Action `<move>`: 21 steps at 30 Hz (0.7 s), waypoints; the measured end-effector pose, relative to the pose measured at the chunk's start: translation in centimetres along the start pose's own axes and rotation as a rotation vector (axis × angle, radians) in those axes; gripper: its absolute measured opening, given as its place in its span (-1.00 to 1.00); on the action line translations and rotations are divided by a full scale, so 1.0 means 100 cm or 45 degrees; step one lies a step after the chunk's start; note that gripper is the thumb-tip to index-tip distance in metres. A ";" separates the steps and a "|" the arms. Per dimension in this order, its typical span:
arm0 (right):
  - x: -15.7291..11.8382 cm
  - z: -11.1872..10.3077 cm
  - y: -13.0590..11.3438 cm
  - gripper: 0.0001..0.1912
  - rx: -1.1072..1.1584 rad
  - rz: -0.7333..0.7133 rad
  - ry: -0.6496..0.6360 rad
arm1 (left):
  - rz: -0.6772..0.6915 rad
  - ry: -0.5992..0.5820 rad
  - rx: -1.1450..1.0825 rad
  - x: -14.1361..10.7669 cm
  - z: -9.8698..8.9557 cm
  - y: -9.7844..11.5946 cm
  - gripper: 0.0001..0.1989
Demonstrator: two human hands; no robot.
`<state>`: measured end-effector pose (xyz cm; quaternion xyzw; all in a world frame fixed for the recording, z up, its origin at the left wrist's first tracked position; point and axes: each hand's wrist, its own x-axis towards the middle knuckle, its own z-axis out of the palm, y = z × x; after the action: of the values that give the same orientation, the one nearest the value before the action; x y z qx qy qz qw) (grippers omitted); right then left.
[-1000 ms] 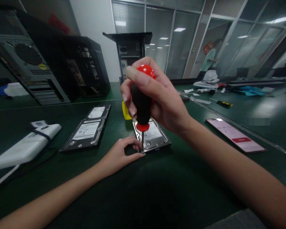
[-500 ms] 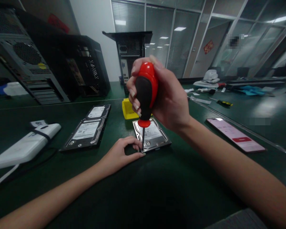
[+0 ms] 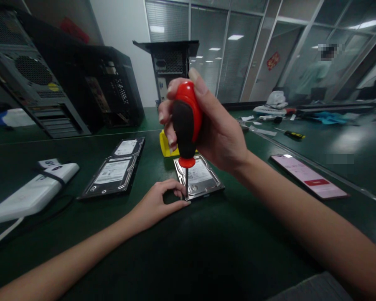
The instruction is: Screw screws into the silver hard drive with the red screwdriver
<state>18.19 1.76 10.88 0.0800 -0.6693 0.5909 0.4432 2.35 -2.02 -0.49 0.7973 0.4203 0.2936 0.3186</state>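
Observation:
In the head view, my right hand (image 3: 221, 129) is wrapped round the red and black handle of a screwdriver (image 3: 186, 121). The screwdriver stands nearly upright, its tip down at the near left corner of a hard drive (image 3: 202, 175). The drive lies label up on the green table. My left hand (image 3: 164, 198) rests on the table with thumb and fingers closed on that same corner, close by the screwdriver's tip. Whether the tip sits in a screw is too small to tell. Behind my right hand stands a yellow holder (image 3: 166, 144), partly hidden.
Two more hard drives (image 3: 114, 171) lie to the left, beside a white power strip (image 3: 34, 192). Computer cases (image 3: 113, 88) stand at the back. On the right are a phone (image 3: 307, 175) and a yellow and black screwdriver (image 3: 294, 134). A person (image 3: 316, 75) is behind the glass.
The screwdriver's handle has tilted slightly left, and my right hand's fingers have shifted round it, the thumb higher. My left hand and the drive stay in place. A person shows more behind the glass.

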 end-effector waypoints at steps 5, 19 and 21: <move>-0.002 0.002 -0.005 -0.72 -0.021 0.138 0.081 | -0.005 0.005 -0.001 0.000 0.000 0.001 -0.85; -0.001 0.003 0.001 -0.65 0.004 0.090 0.058 | -0.039 -0.005 0.002 0.000 0.000 0.002 -0.83; -0.001 0.004 -0.002 -0.65 -0.026 0.123 0.057 | -0.041 -0.006 0.000 0.000 0.000 0.002 -0.83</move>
<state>18.20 1.32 11.01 0.0299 -0.6684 0.6062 0.4299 2.41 -2.13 -0.38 0.7912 0.4321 0.2865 0.3244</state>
